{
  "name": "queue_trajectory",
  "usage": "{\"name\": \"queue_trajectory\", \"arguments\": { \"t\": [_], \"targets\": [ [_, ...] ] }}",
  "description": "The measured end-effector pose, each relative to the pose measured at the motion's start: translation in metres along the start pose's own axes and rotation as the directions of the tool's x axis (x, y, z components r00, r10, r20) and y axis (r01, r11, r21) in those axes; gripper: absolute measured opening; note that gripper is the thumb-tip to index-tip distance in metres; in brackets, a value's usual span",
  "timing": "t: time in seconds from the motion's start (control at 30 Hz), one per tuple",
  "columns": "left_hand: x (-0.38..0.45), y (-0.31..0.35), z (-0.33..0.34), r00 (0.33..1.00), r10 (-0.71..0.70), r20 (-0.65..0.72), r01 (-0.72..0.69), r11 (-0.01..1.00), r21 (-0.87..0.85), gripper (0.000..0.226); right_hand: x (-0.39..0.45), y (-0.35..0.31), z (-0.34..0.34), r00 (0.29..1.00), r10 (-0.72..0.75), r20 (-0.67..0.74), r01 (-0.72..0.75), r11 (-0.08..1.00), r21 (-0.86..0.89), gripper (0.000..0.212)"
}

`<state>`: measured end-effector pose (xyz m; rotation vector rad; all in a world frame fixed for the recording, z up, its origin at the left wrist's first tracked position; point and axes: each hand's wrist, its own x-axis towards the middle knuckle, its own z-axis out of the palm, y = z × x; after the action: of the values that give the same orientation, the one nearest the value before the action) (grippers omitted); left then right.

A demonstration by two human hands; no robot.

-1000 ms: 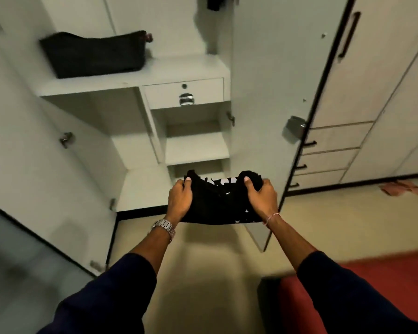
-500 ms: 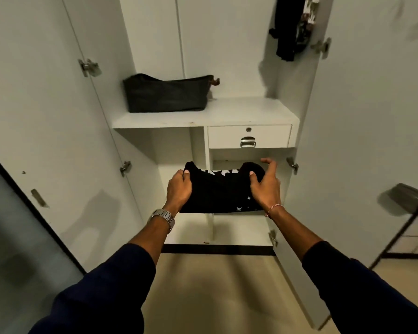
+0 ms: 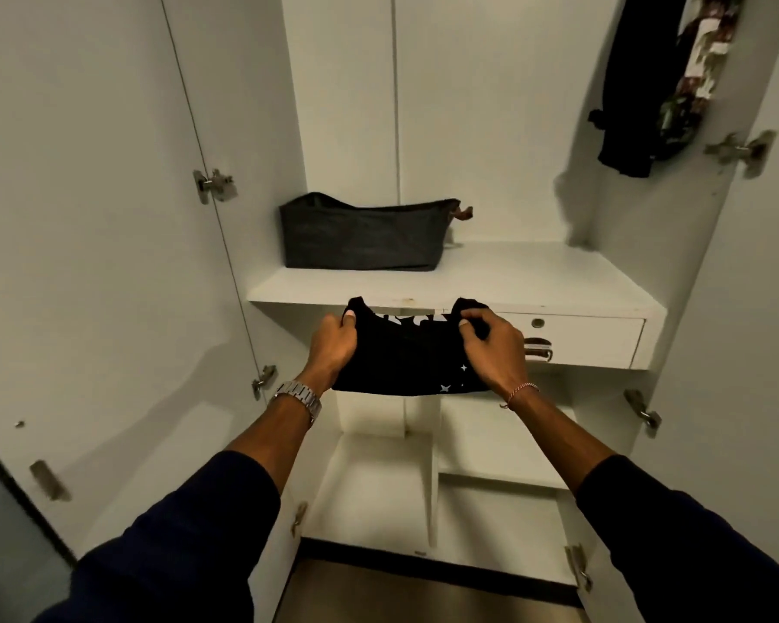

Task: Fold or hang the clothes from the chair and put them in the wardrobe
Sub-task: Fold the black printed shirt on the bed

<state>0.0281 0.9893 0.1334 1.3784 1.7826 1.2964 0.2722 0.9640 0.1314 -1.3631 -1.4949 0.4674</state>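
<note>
Two hands [image 3: 333, 346] [image 3: 495, 348], one folded garment [image 3: 408, 357]

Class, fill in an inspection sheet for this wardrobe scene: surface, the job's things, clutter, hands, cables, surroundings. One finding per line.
Surface: white shelf, bare on its right part.
Job's things: folded black garment with white print, held in the air in front of the shelf edge; wardrobe doors open.
Clutter: dark fabric bin on the shelf's left; dark clothes hanging top right.
Hands: left hand and right hand each grip one end of the garment.
Cables: nothing seen.
Surroundings: drawer under the shelf, shut; lower compartments below.
</note>
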Motion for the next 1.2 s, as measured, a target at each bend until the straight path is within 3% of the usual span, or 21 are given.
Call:
{"name": "queue_trajectory", "arguments": {
  "t": [0.27,0.53,1.0,1.2],
  "targets": [
    [0.141,0.033,0.006,1.000,-0.020,0.005,0.021,0.987,-0.158,0.023,0.150,-0.017,0.036,0.997,-0.058,0.050,0.053,0.993,0.101,0.039],
    [0.280,0.075,-0.012,0.986,0.115,-0.121,-0.124,0.990,-0.065,0.047,0.284,-0.049,0.078,0.986,-0.095,0.134,0.075,0.986,0.148,0.045],
    [0.535,0.129,-0.049,0.960,0.242,-0.139,-0.241,0.970,0.025,0.028,0.500,-0.098,0.199,0.992,-0.032,0.124,-0.002,0.964,0.265,0.047],
    [0.615,0.124,-0.037,0.976,0.194,-0.098,-0.173,0.966,0.191,0.031,0.563,-0.082,0.243,0.950,0.018,0.311,-0.076,0.982,0.175,0.054]
  ]
}}
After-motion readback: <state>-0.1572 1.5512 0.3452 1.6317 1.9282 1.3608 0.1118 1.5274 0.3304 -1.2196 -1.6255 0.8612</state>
